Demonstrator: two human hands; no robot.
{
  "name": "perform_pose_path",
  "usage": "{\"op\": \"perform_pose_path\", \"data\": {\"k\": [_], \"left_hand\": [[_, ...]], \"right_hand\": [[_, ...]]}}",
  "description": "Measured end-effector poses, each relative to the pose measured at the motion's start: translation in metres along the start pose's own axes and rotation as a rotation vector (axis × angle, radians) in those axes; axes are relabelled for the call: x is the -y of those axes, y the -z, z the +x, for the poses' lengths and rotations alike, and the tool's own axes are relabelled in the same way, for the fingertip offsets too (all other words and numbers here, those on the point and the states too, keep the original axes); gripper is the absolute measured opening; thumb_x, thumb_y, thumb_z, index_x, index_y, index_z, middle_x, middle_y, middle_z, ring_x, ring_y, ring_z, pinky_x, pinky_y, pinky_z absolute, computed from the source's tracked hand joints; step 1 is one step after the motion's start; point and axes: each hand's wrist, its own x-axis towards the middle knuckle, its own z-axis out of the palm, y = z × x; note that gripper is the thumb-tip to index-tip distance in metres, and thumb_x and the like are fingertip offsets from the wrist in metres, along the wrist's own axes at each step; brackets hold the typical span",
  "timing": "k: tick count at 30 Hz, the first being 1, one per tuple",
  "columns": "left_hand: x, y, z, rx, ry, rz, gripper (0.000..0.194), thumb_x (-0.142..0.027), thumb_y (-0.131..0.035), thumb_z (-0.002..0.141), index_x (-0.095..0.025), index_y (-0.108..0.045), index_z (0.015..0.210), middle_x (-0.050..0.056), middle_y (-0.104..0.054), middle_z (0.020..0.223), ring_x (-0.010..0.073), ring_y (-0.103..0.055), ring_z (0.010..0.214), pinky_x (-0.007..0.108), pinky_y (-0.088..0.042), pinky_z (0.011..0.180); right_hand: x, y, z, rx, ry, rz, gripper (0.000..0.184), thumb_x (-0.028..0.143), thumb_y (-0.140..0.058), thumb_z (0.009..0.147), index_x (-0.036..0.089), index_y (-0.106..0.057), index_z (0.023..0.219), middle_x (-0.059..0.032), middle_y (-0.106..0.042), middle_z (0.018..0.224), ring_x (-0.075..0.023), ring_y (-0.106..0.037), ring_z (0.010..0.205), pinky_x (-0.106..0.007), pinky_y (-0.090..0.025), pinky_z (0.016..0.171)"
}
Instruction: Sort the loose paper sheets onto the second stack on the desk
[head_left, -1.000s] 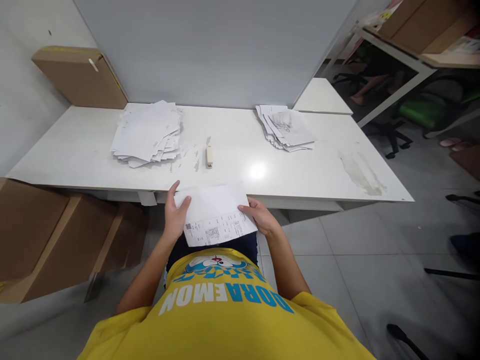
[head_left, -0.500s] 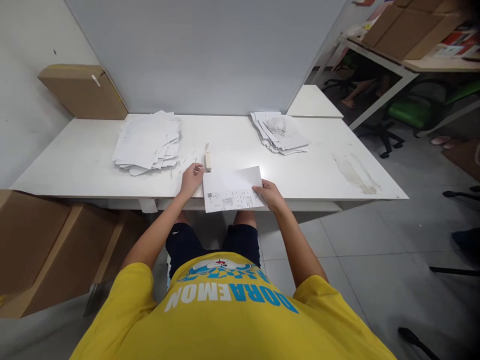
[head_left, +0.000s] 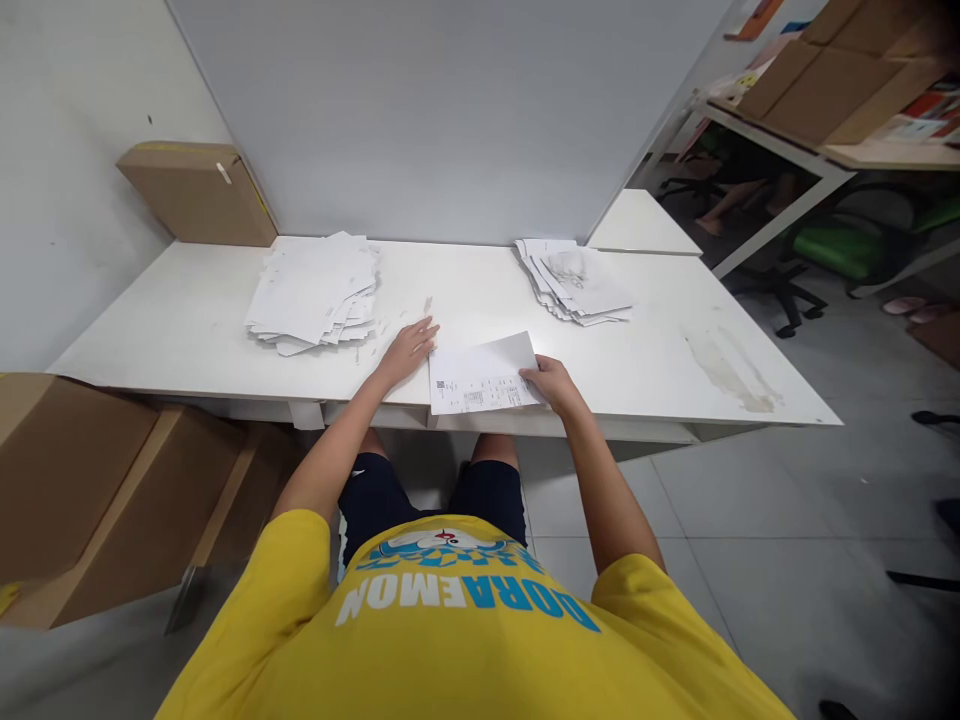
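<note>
My right hand grips the right edge of a white printed sheet between thumb and fingers. The sheet lies over the table's front edge, with lines of print and a small square code along its near side. At its upper left corner, my left hand rests palm down with the fingers stretched out. It covers the spot where a small cream block, perhaps a stapler, stood earlier; that block is hidden now.
A thick pile of papers lies on the white table to the left, a smaller pile at the back right. A cardboard box stands against the partition. Large cartons are at the lower left.
My left hand has moved from beside the small cream block to over it, its fingers straightening from a curl. My right hand keeps its hold on the sheet. The view has shifted slightly.
</note>
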Motion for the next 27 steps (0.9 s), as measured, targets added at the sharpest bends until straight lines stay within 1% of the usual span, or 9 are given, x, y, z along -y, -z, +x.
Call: {"op": "perform_pose_path", "data": {"k": [4,7,9,12,15,19,22,27], "left_hand": [[0.004,-0.003,0.002,0.015,-0.032,0.013,0.049,-0.048,-0.032,0.102,-0.027,-0.057,0.138,0.002,-0.043,0.155,0.0216,-0.04,0.142,0.04,-0.03,0.12],[0.005,-0.004,0.003,0.006,-0.034,-0.003,0.047,-0.045,-0.033,0.102,-0.026,-0.057,0.138,0.003,-0.044,0.155,0.0218,-0.041,0.142,0.041,-0.031,0.119],[0.003,-0.004,0.002,0.013,-0.035,-0.003,0.047,-0.043,-0.034,0.102,-0.025,-0.056,0.138,0.004,-0.043,0.155,0.0227,-0.04,0.142,0.042,-0.029,0.12],[-0.001,-0.003,0.001,0.055,-0.025,0.013,0.048,-0.041,-0.033,0.102,-0.024,-0.053,0.142,0.005,-0.038,0.158,0.0233,-0.037,0.145,0.043,-0.027,0.12],[-0.002,-0.003,0.0,0.083,-0.012,0.033,0.048,-0.04,-0.033,0.102,-0.023,-0.051,0.143,0.005,-0.036,0.16,0.0236,-0.035,0.146,0.043,-0.026,0.12],[-0.002,-0.004,0.0,0.09,-0.011,0.052,0.049,-0.04,-0.032,0.102,-0.023,-0.051,0.144,0.005,-0.035,0.16,0.024,-0.036,0.145,0.042,-0.027,0.12],[-0.002,-0.006,0.001,0.091,-0.015,0.073,0.049,-0.04,-0.031,0.102,-0.023,-0.049,0.145,0.005,-0.034,0.16,0.0243,-0.036,0.145,0.043,-0.027,0.12],[0.001,-0.007,0.003,0.093,-0.021,0.086,0.048,-0.037,-0.033,0.102,-0.023,-0.05,0.144,0.004,-0.035,0.16,0.0251,-0.037,0.144,0.044,-0.029,0.119]], "right_hand": [[0.002,-0.003,-0.002,0.003,-0.013,-0.017,0.03,0.028,-0.061,0.067,0.014,-0.068,0.092,-0.0104,-0.072,0.093,-0.0233,-0.065,0.083,-0.03,-0.049,0.068],[0.004,-0.005,-0.004,-0.005,-0.025,-0.007,0.03,0.028,-0.062,0.066,0.014,-0.068,0.092,-0.0102,-0.072,0.092,-0.0229,-0.064,0.081,-0.03,-0.048,0.067],[0.004,-0.004,-0.004,0.001,-0.018,-0.008,0.029,0.029,-0.064,0.064,0.014,-0.068,0.089,-0.0094,-0.072,0.089,-0.0227,-0.063,0.079,-0.029,-0.047,0.065],[0.001,-0.002,-0.005,0.037,-0.009,-0.001,0.027,0.03,-0.065,0.063,0.015,-0.067,0.085,-0.0071,-0.07,0.084,-0.0216,-0.062,0.076,-0.029,-0.045,0.064],[-0.001,-0.002,-0.006,0.031,-0.007,0.017,0.028,0.031,-0.066,0.062,0.015,-0.067,0.085,-0.0059,-0.069,0.082,-0.0207,-0.061,0.074,-0.029,-0.045,0.064],[0.0,-0.007,-0.009,0.013,-0.029,0.038,0.03,0.03,-0.065,0.061,0.015,-0.067,0.087,-0.0067,-0.069,0.084,-0.0207,-0.061,0.075,-0.03,-0.045,0.065],[0.002,-0.011,-0.012,0.009,-0.02,0.058,0.032,0.03,-0.064,0.062,0.014,-0.067,0.089,-0.0063,-0.069,0.084,-0.0201,-0.061,0.075,-0.03,-0.045,0.066],[0.002,-0.012,-0.015,-0.004,-0.037,0.058,0.034,0.032,-0.063,0.062,0.014,-0.067,0.091,-0.0068,-0.069,0.084,-0.0207,-0.061,0.076,-0.031,-0.046,0.067]]}}
